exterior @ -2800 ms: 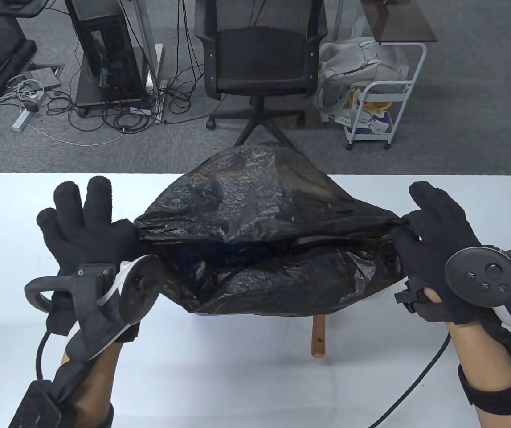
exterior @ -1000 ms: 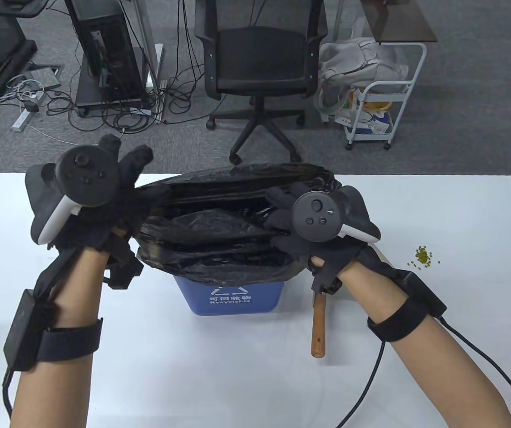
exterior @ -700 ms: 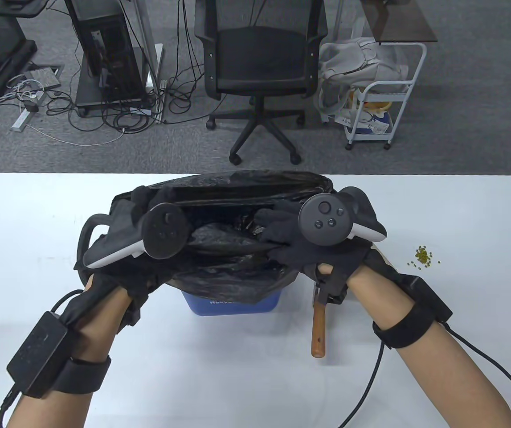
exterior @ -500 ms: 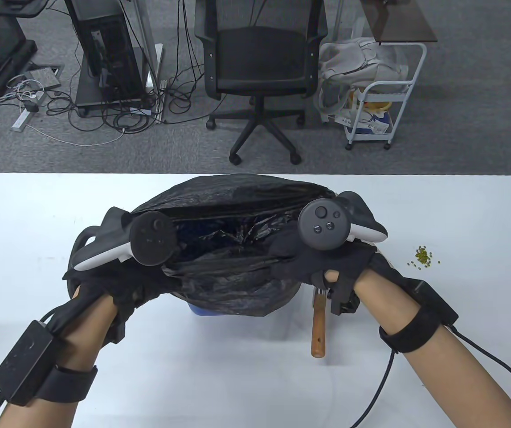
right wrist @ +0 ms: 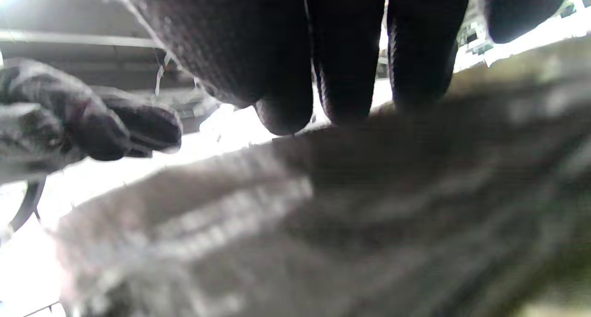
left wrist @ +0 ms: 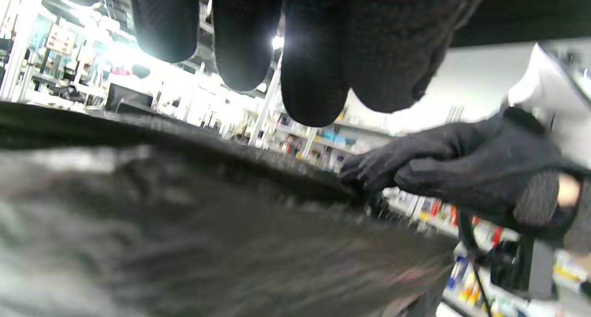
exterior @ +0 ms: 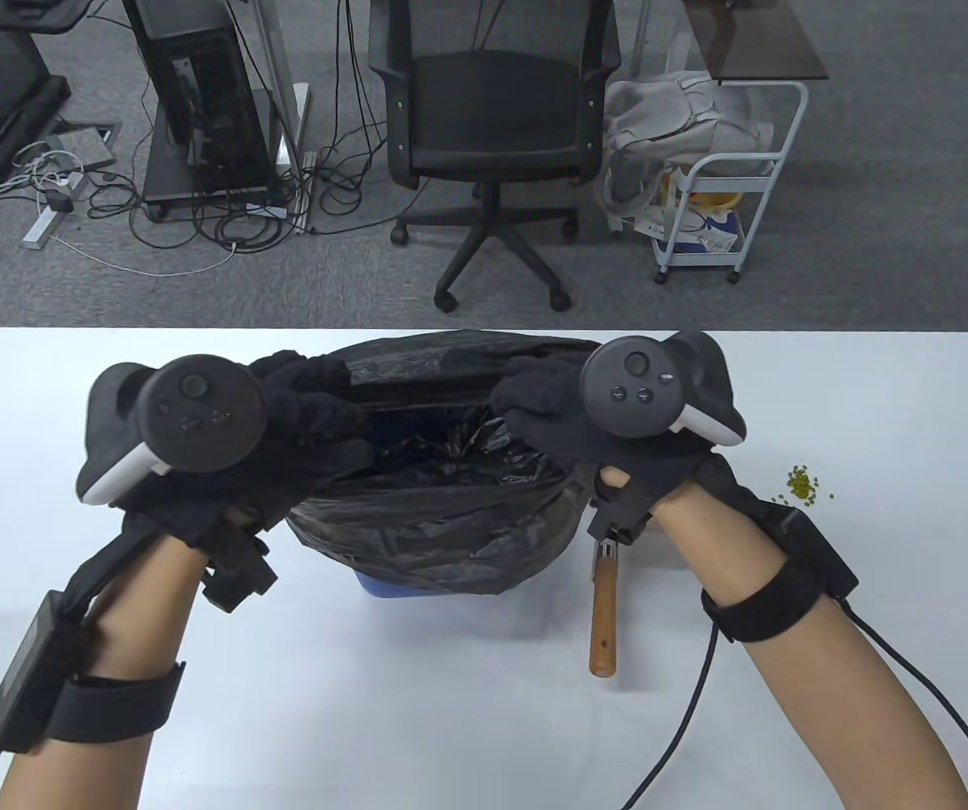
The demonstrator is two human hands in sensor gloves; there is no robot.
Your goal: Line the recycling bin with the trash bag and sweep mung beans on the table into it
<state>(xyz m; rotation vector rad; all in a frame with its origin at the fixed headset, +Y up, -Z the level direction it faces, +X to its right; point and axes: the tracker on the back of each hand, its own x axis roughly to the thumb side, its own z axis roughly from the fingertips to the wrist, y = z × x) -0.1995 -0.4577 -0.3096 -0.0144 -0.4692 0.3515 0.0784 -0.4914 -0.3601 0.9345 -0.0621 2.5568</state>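
Nearest the person, a wooden handle (exterior: pixel 603 620) is lying on the white table (exterior: pixel 365 726), its far end running under the right wrist. Just beyond, a sliver of the blue recycling bin (exterior: pixel 391 588) is showing below the black trash bag (exterior: pixel 441 515), which is draping over the bin's near side and hiding almost all of it.

The left hand (exterior: pixel 281 439) is gripping the bag's rim at the left of the opening, fingers curled over the edge. The right hand (exterior: pixel 559 422) is gripping the rim at the right, with fingers hooked over the plastic. The bag's mouth is gaping open between the two hands, and dark crumpled plastic is sagging inside.

In the left wrist view the right hand is appearing to pinch the bag's edge, though the blur is making the exact hold hard to read. The right wrist view is too smeared to add detail.

To the right of the right wrist, well apart from the bin, a small cluster of mung beans (exterior: pixel 800 485) is sitting on the table.

Beyond the table's far edge, an office chair (exterior: pixel 492 126) and a white cart (exterior: pixel 711 194) are standing on grey carpet.
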